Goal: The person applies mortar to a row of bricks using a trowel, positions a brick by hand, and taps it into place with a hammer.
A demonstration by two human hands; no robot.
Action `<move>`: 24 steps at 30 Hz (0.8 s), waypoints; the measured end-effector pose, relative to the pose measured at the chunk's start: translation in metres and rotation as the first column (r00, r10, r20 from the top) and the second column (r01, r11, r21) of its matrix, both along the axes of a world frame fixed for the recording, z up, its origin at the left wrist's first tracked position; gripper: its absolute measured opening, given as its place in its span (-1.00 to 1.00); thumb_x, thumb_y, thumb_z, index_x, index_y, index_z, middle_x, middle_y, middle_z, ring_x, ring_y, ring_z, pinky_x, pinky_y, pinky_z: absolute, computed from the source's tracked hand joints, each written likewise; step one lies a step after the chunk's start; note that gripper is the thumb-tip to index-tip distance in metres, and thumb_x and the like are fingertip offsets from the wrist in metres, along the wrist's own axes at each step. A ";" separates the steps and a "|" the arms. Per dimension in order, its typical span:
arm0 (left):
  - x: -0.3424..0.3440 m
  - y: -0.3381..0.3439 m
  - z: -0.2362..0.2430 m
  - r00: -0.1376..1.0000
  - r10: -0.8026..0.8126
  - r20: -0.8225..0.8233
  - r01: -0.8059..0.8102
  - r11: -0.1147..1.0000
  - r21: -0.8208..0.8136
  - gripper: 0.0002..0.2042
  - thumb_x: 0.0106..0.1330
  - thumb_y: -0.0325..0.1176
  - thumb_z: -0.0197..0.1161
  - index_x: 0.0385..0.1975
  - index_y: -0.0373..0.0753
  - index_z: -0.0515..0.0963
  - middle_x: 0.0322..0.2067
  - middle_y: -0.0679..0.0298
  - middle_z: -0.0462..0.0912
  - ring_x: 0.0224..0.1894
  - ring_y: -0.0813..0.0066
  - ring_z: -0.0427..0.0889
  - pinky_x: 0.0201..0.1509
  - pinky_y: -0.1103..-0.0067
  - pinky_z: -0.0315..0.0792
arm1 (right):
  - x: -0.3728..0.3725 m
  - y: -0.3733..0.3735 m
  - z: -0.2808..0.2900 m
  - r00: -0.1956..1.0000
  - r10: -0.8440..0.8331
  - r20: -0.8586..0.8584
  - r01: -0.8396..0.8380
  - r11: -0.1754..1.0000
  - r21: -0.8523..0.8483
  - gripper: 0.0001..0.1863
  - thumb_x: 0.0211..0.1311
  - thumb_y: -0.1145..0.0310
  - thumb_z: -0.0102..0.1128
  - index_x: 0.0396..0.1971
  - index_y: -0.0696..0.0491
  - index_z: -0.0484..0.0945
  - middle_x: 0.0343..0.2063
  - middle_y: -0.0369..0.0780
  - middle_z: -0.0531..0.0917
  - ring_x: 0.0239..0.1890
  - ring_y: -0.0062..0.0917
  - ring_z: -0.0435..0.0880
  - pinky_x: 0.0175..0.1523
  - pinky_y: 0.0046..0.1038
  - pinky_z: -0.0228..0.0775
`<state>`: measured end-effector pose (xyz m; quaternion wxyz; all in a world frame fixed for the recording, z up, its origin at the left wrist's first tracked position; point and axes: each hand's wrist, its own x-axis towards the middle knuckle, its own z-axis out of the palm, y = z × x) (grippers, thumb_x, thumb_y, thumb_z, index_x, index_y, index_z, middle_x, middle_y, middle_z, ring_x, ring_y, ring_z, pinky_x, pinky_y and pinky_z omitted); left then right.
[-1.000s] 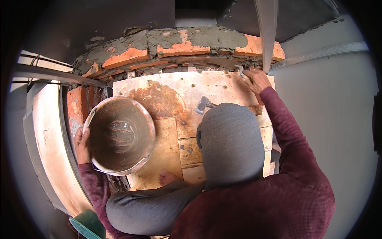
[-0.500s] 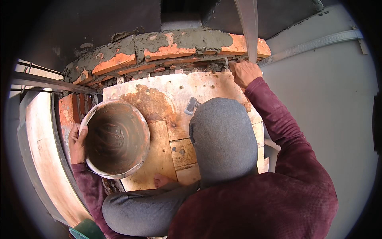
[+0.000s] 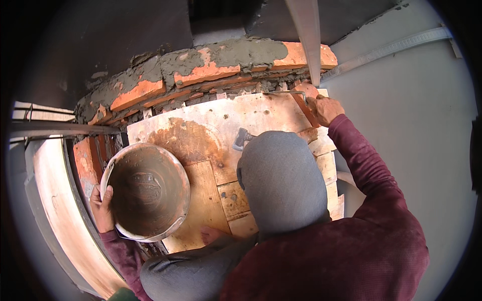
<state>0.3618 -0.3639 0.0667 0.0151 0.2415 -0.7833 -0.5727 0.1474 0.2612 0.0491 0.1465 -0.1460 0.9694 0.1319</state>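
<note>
Thin metal trowel [image 3: 280,92]: our right hand [image 3: 326,109] grasps handle, near orange clay brick [image 3: 304,113]; left hand [image 3: 103,209] grips round, pale-rimmed bucket [image 3: 170,170]. We judge: mortaring step; next move calls for steady blade.

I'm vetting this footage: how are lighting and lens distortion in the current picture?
Head view: black fisheye rim, with the pale board at left bowed and washed out; head view: wet residue inside the bucket glints, while the dark panel above shows little detail.
</note>
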 end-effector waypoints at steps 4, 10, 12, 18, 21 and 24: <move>-0.007 -0.005 0.003 0.999 -0.032 0.028 0.031 0.999 0.028 -0.79 0.29 -0.29 0.28 -0.52 -0.14 0.40 -0.56 0.55 0.29 -0.47 0.76 0.15 -0.36 0.71 0.04 | -0.010 0.004 -0.017 0.997 -0.047 -0.060 0.045 0.998 -0.040 -0.69 0.14 0.36 0.09 -0.07 -0.01 0.44 -0.24 -0.01 0.61 -0.22 -0.12 0.64 -0.15 -0.16 0.48; -0.023 0.008 0.009 0.998 -0.018 0.057 0.017 1.000 0.022 -0.87 0.24 -0.45 0.23 -0.50 -0.16 0.42 -0.54 0.53 0.36 -0.47 0.77 0.22 -0.34 0.72 0.12 | 0.003 -0.027 0.023 0.998 -0.046 -0.053 0.041 0.995 -0.088 -0.69 0.11 0.41 0.11 -0.09 0.02 0.49 -0.22 -0.04 0.60 -0.13 -0.20 0.64 -0.09 -0.25 0.52; -0.035 -0.001 0.005 0.993 -0.102 0.066 0.099 0.994 0.050 -0.85 0.23 -0.45 0.23 -0.53 -0.14 0.40 -0.55 0.54 0.34 -0.48 0.77 0.21 -0.36 0.72 0.11 | -0.006 -0.035 0.027 0.989 0.061 -0.138 -0.069 0.996 -0.051 -0.62 0.06 0.43 0.10 -0.04 0.01 0.48 -0.24 -0.05 0.60 -0.14 -0.22 0.64 -0.11 -0.24 0.52; -0.065 0.001 0.007 0.963 -0.215 0.165 0.214 0.977 0.023 -0.86 0.17 -0.43 0.29 -0.51 -0.16 0.43 -0.54 0.52 0.39 -0.48 0.74 0.26 -0.36 0.69 0.19 | 0.015 -0.073 0.072 0.999 0.007 0.046 0.003 0.976 -0.219 -0.63 0.07 0.43 0.06 -0.07 0.09 0.49 -0.27 -0.06 0.62 -0.22 -0.21 0.67 -0.15 -0.26 0.51; -0.051 -0.014 -0.006 0.963 -0.143 0.229 0.120 0.987 0.112 -0.91 0.09 -0.49 0.29 -0.43 -0.20 0.53 -0.46 0.43 0.57 -0.45 0.68 0.43 -0.28 0.65 0.35 | 0.025 -0.070 0.090 0.969 -0.040 0.244 0.099 0.967 -0.233 -0.61 0.12 0.39 0.05 0.00 0.09 0.48 -0.24 -0.05 0.63 -0.22 -0.19 0.67 -0.11 -0.22 0.50; -0.020 -0.009 -0.005 0.980 -0.023 0.196 -0.001 0.993 0.122 -0.85 0.02 -0.52 0.32 -0.40 -0.23 0.55 -0.47 0.40 0.57 -0.47 0.62 0.45 -0.32 0.60 0.39 | 0.035 -0.054 0.112 0.911 -0.184 0.370 0.286 0.927 -0.243 -0.61 0.16 0.33 0.05 0.00 0.10 0.47 -0.20 -0.02 0.64 -0.17 -0.18 0.66 -0.04 -0.21 0.47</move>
